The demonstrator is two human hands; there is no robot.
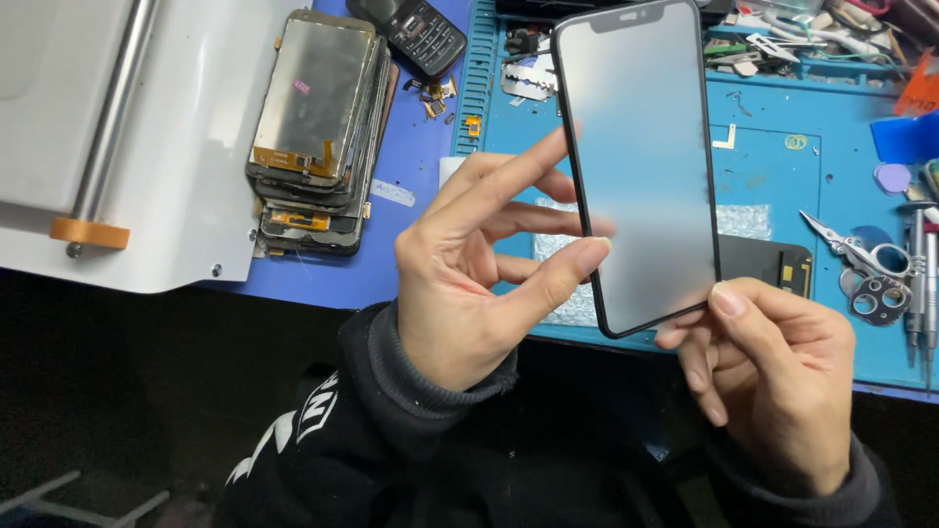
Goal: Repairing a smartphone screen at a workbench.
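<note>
The thin black-rimmed frosted glass phone panel (641,161) is judged light, stiff, fragile. Left hand (469,284) pinches its left edge; right hand (782,376) pinches the lower right corner.

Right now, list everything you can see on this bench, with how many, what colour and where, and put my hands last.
phone front glass: one, clear with a black rim, held up above the mat
stack of phone screens: one pile, grey and black with orange flex strips, on the bench left of the mat
keypad phone: one, black, top edge beside the stack
work mat: one, blue, under the glass
razor blade: one, silver, top of the mat
scissors: one pair, silver, right side of the mat
white machine: one, with a metal roller, far left
left hand: fingers on the glass's left edge
right hand: pinching the glass's bottom corner
</note>
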